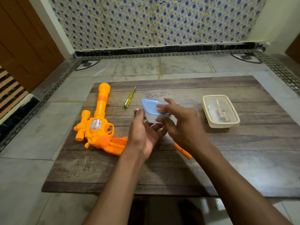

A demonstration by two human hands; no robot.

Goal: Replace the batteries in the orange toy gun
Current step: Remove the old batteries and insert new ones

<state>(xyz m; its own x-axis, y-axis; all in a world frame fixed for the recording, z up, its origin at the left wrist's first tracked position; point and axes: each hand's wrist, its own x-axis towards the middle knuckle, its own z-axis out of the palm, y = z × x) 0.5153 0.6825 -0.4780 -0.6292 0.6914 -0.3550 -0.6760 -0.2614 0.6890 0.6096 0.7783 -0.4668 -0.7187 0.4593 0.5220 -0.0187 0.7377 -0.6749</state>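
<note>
The orange toy gun is lying flat on the left side of the wooden board, barrel pointing away toward the far edge, grip toward the near middle. The grip looks opened up, and an orange strip that's probably the battery cover sits on the board to the right of it, partly hidden under the right arm.

Both hands are up over the middle of the board with a small blue-lidded plastic box. The left hand cups it from underneath, fingers curled round the bottom, and the right hand has its fingertips wrapped over the lid edge. A little cylinder, maybe a battery, peeks out just left of the box. Can't tell for sure.

My guess: the compartment's open and this is the bit where you get the lid off to reach the batteries. Next move needs a firm peel at the lid corner while the bottom hand keeps the box level so nothing spills.

A yellow-handled screwdriver lies on the far side between gun and box. Off to the right there's a clear container with a cream lid, something small inside.

The board sits on a pale stone floor with a patterned border, blue-flowered cloth on the far wall, wooden door at left.
</note>
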